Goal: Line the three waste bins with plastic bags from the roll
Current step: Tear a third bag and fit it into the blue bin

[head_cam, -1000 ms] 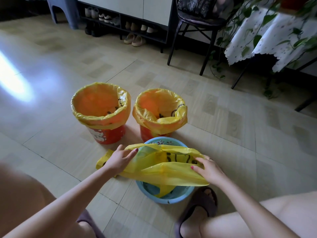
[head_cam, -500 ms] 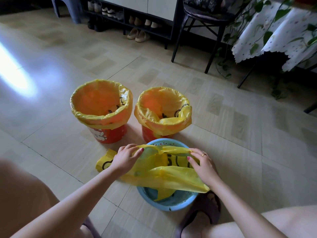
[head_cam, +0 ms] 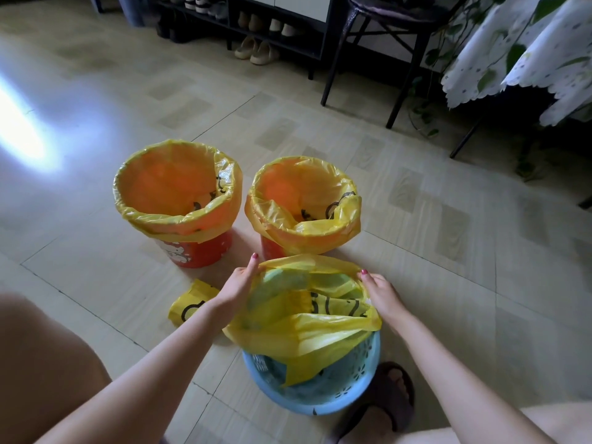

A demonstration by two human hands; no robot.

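Left hand (head_cam: 237,285) and right hand (head_cam: 381,293) each grip the yellow bag's (head_cam: 301,334) rim, stretching it over the blue bin (head_cam: 352,389).

Person, head-camera view.
- Both forearms bare; no sleeves visible anywhere in frame.
- Left hand (head_cam: 235,285): nails painted dark pink-red, polish visible on one fingertip.
- Right hand (head_cam: 382,291): same dark pink-red polish on one visible nail. Any ring: cannot tell.
- Knees and thighs bare at bottom left and bottom right edges; no trouser or skirt fabric seen.
- Right foot in a dark grey-brown open-toe slipper (head_cam: 389,400) with a wide band over the instep; toes exposed.
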